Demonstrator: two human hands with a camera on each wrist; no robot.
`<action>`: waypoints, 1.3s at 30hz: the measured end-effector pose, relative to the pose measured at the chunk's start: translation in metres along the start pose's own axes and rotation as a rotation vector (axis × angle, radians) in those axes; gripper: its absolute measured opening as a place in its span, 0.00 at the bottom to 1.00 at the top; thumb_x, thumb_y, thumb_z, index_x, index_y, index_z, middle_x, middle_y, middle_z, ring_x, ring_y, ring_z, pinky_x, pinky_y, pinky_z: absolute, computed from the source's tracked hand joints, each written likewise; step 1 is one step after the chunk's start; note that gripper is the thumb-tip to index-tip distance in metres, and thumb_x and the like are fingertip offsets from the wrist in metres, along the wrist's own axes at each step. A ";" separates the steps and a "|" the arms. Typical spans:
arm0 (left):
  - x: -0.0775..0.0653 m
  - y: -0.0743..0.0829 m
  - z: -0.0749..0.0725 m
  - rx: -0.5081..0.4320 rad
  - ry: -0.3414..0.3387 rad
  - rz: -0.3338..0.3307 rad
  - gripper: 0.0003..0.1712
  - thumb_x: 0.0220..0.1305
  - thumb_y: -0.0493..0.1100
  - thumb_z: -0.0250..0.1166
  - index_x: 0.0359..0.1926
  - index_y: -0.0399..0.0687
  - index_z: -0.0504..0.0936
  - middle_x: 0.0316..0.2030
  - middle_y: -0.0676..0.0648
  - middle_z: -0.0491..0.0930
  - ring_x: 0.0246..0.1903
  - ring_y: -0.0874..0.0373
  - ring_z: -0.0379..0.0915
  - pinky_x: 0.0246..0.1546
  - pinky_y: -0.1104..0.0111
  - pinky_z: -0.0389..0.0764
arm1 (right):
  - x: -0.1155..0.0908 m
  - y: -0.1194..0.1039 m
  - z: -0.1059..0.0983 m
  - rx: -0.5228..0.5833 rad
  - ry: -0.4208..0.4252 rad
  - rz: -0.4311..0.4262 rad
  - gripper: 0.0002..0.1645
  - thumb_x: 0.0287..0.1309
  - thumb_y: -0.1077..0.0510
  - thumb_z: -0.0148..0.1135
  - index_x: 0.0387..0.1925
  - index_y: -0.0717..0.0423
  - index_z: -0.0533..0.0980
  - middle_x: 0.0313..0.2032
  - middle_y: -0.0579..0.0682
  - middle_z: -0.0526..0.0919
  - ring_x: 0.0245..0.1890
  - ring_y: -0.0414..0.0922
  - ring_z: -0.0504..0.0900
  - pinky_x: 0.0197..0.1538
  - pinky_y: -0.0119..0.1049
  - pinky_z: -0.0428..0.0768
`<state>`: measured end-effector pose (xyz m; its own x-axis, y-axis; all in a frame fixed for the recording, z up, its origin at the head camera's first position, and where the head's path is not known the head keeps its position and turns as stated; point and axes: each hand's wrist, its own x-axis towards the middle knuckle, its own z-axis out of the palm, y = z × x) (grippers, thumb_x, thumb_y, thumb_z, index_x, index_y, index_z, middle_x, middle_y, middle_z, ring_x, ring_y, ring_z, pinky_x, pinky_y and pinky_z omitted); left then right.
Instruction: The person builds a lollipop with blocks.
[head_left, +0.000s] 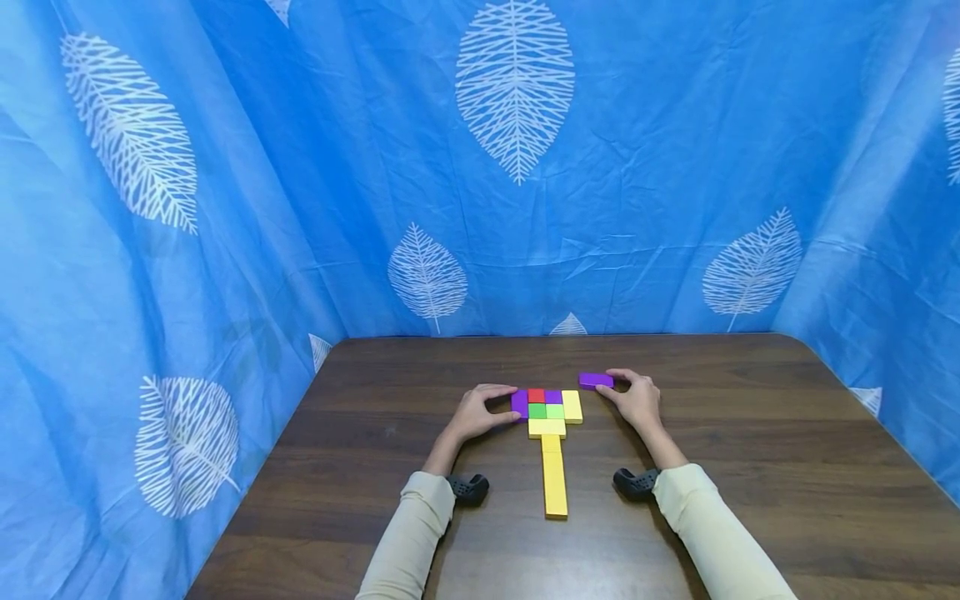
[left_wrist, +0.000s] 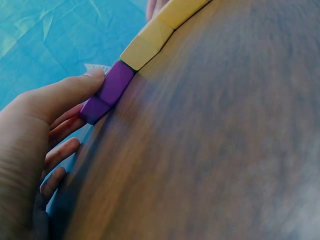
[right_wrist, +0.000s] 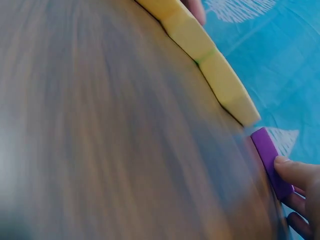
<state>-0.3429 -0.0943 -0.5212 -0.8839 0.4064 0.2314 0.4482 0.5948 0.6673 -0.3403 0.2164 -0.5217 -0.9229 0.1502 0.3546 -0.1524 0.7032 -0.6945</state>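
On the brown table, flat coloured blocks form a small patchwork: a red block [head_left: 536,396], a small purple block [head_left: 553,397], two green blocks [head_left: 537,411] and yellow blocks around them. My left hand [head_left: 477,412] pinches an upright-lying purple block [head_left: 519,405] at the patchwork's left side, thumb at its near end and fingers at its far end. Apart from the group, at its upper right, my right hand [head_left: 634,397] pinches another purple block [head_left: 596,381] by its right end. In the right wrist view, the thumb presses on this purple block [right_wrist: 272,162].
A long yellow strip [head_left: 554,479] runs from the patchwork toward the near side of the table [head_left: 315,500]. On the right of the patchwork stands a yellow block [head_left: 572,407]. Blue curtain [head_left: 600,167] with white leaf prints hangs behind and beside the table. Each wrist wears a black device [head_left: 470,490].
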 end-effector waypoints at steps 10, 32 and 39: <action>0.000 0.002 0.000 0.004 0.003 0.008 0.31 0.50 0.61 0.67 0.56 0.59 0.78 0.53 0.53 0.76 0.57 0.55 0.65 0.57 0.55 0.64 | 0.008 -0.022 0.021 0.030 -0.057 0.007 0.23 0.50 0.53 0.69 0.46 0.62 0.79 0.46 0.61 0.80 0.49 0.60 0.71 0.56 0.55 0.58; 0.000 0.001 0.001 0.015 -0.006 0.007 0.30 0.51 0.61 0.67 0.55 0.59 0.78 0.53 0.53 0.76 0.56 0.55 0.65 0.56 0.55 0.65 | 0.006 -0.045 0.042 0.053 -0.124 -0.043 0.14 0.56 0.54 0.63 0.43 0.55 0.82 0.44 0.57 0.81 0.52 0.59 0.73 0.55 0.57 0.56; 0.001 0.000 0.000 0.010 -0.007 0.008 0.31 0.51 0.61 0.67 0.56 0.57 0.78 0.53 0.53 0.76 0.56 0.54 0.65 0.56 0.54 0.65 | 0.006 -0.047 0.047 0.057 -0.113 -0.084 0.13 0.55 0.53 0.64 0.42 0.52 0.83 0.41 0.56 0.83 0.50 0.58 0.75 0.56 0.56 0.55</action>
<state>-0.3433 -0.0940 -0.5205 -0.8793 0.4162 0.2318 0.4567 0.5982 0.6585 -0.3554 0.1521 -0.5163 -0.9395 0.0108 0.3422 -0.2477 0.6687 -0.7011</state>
